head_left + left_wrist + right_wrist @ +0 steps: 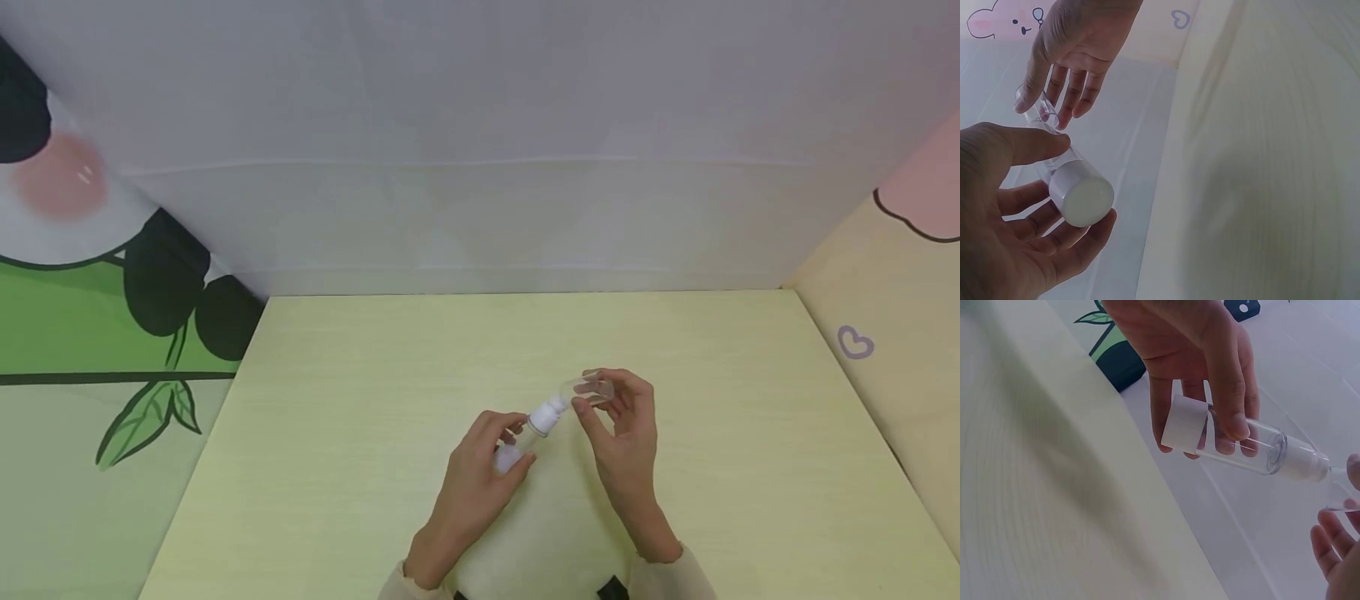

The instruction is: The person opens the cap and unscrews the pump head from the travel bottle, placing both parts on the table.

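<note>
1. The left grip (476,475) is curling partway closed round the spray bottle (1254,440), thumb on one side and fingers on the other, over its clear body and white base (1185,425).
2. The right grip (626,442) is pinching the clear cap (585,388) between thumb and fingertips, with other fingers spreading loosely beyond it.
3. The bottle is tilting off the tabletop (337,417), its white collar (545,417) pointing from the left grip towards the right one. The cap is sitting at the nozzle end; whether the nozzle tip is just inside its mouth, I can't tell.
4. To me the bottle is looking light and stiff, probably smooth plastic and a bit slippery; the thin cap is seeming the easier part to squash. The clear body is offering the best hold, the cap's sides a gentle pinch.
5. Beneath both grips, the pale yellow tabletop is lying flat, with soft shadows falling across it.
6. Beyond the grips a pale grey wall (480,167) is rising; off to their left a green cartoon panel (45,325) is standing, and to their right a cream panel (847,275) is showing a purple heart (870,343).
</note>
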A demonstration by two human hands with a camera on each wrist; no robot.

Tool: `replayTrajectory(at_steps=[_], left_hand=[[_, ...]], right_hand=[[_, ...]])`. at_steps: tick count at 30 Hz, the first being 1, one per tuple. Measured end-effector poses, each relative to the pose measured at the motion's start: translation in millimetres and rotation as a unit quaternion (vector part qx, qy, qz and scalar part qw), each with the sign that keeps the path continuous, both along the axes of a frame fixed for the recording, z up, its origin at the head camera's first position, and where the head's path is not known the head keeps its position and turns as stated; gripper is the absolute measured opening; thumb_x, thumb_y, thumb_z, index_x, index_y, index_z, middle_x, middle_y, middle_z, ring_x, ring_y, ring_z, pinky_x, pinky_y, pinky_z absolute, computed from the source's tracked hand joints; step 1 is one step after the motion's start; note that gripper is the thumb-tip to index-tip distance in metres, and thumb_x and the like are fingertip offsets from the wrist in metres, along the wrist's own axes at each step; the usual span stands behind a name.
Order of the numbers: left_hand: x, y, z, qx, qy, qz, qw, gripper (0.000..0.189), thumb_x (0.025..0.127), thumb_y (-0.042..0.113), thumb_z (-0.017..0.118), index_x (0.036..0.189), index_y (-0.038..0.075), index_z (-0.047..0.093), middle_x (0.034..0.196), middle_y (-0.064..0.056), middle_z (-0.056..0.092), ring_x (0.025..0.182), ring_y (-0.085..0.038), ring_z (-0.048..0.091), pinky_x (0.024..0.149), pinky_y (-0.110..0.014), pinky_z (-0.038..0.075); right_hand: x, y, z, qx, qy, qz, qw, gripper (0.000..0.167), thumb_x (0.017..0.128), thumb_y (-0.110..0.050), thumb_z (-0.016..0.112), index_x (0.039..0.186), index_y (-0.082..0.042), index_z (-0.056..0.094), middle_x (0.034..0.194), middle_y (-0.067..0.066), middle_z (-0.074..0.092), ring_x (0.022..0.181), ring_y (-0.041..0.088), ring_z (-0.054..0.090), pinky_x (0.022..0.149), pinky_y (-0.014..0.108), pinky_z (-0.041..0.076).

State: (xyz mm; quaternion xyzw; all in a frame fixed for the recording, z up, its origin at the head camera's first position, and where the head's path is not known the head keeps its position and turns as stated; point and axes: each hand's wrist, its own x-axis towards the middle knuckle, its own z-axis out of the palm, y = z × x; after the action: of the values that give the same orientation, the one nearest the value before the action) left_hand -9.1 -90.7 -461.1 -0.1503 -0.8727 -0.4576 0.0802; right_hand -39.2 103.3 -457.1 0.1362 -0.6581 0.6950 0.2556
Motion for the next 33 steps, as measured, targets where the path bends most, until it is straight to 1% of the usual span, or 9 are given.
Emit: replayTrajectory(at_steps=[4, 9, 14, 16, 22, 26, 28, 30, 33], left_hand=[[1.2, -2.4, -0.6, 0.002, -0.013, 0.007, 0.9999, 0.047, 0.086, 0.013, 0.087, 0.127, 0.020, 0.066, 0.117, 0.006, 0.066, 0.100, -0.011, 0.068, 0.081, -0.026, 0.058], [1.3, -4.6, -1.3, 0.002, -0.003, 0.013, 0.9999, 0.047, 0.085, 0.011, 0.087, 0.126, 0.021, 0.066, 0.116, 0.006, 0.066, 0.100, -0.011, 0.068, 0.083, -0.028, 0.059], [0.7, -7.2, -1.8, 0.006, 0.012, 0.013, 0.9998, 0.048, 0.085, 0.009, 0.087, 0.126, 0.019, 0.066, 0.115, 0.003, 0.066, 0.099, -0.014, 0.069, 0.085, -0.029, 0.060], [0.5, -8.0, -2.4, 0.008, 0.019, 0.013, 0.9997, 0.048, 0.084, 0.008, 0.087, 0.126, 0.019, 0.066, 0.115, 0.003, 0.066, 0.099, -0.014, 0.069, 0.085, -0.029, 0.060], [-0.7, -9.4, -5.7, 0.010, 0.035, 0.010, 0.9993, 0.048, 0.084, 0.007, 0.087, 0.127, 0.017, 0.066, 0.115, 0.002, 0.066, 0.099, -0.014, 0.069, 0.085, -0.028, 0.061], [-0.9, -10.0, -7.1, 0.010, 0.037, 0.009, 0.9992, 0.048, 0.084, 0.008, 0.087, 0.126, 0.017, 0.066, 0.115, 0.002, 0.067, 0.099, -0.013, 0.069, 0.085, -0.028, 0.061], [-0.9, -10.1, -7.5, 0.010, 0.036, 0.009, 0.9993, 0.048, 0.084, 0.008, 0.087, 0.126, 0.017, 0.066, 0.115, 0.002, 0.067, 0.099, -0.012, 0.069, 0.085, -0.028, 0.060], [-0.8, -10.1, -7.8, 0.011, 0.033, 0.010, 0.9993, 0.048, 0.084, 0.008, 0.087, 0.126, 0.017, 0.066, 0.115, 0.001, 0.067, 0.099, -0.012, 0.068, 0.085, -0.028, 0.060], [-0.7, -9.9, -8.4, 0.011, 0.029, 0.011, 0.9994, 0.048, 0.084, 0.008, 0.087, 0.127, 0.017, 0.066, 0.115, 0.002, 0.067, 0.099, -0.012, 0.068, 0.085, -0.028, 0.060]], right_hand=[[-0.8, 0.8, -0.6, 0.019, -0.024, -0.003, 0.9995, 0.054, 0.087, 0.020, 0.070, 0.135, 0.012, 0.046, 0.126, 0.015, 0.063, 0.106, 0.018, 0.071, 0.089, 0.018, 0.056], [-1.8, 1.0, -1.0, 0.047, -0.067, -0.010, 0.9966, 0.054, 0.088, 0.015, 0.073, 0.136, 0.005, 0.051, 0.127, 0.023, 0.060, 0.109, 0.018, 0.071, 0.089, 0.018, 0.056], [-5.5, 2.5, -6.4, 0.072, -0.089, -0.015, 0.9933, 0.052, 0.089, 0.010, 0.075, 0.135, 0.001, 0.053, 0.128, 0.018, 0.062, 0.110, 0.015, 0.071, 0.088, 0.017, 0.057], [-7.2, 3.4, -9.9, 0.081, -0.094, -0.015, 0.9921, 0.052, 0.089, 0.008, 0.076, 0.135, 0.000, 0.054, 0.127, 0.016, 0.063, 0.111, 0.016, 0.071, 0.088, 0.017, 0.058], [-12.4, 5.3, -21.1, 0.108, -0.104, -0.016, 0.9885, 0.051, 0.089, 0.008, 0.077, 0.134, -0.002, 0.056, 0.127, 0.022, 0.061, 0.113, 0.021, 0.069, 0.090, 0.016, 0.058], [-15.6, 4.8, -25.1, 0.127, -0.099, -0.019, 0.9868, 0.050, 0.087, 0.011, 0.077, 0.132, 0.000, 0.058, 0.127, 0.020, 0.060, 0.112, 0.015, 0.066, 0.091, 0.014, 0.057], [-17.3, 4.9, -26.9, 0.135, -0.103, -0.022, 0.9852, 0.049, 0.087, 0.010, 0.077, 0.131, -0.001, 0.058, 0.126, 0.018, 0.061, 0.113, 0.012, 0.064, 0.091, 0.014, 0.057], [-19.0, 5.1, -28.7, 0.144, -0.113, -0.024, 0.9829, 0.049, 0.087, 0.009, 0.078, 0.131, -0.001, 0.058, 0.126, 0.015, 0.062, 0.115, 0.013, 0.063, 0.091, 0.013, 0.056], [-20.9, 6.2, -32.3, 0.151, -0.140, -0.021, 0.9783, 0.048, 0.088, 0.010, 0.077, 0.130, -0.003, 0.057, 0.128, 0.013, 0.061, 0.119, 0.020, 0.063, 0.091, 0.014, 0.057]])
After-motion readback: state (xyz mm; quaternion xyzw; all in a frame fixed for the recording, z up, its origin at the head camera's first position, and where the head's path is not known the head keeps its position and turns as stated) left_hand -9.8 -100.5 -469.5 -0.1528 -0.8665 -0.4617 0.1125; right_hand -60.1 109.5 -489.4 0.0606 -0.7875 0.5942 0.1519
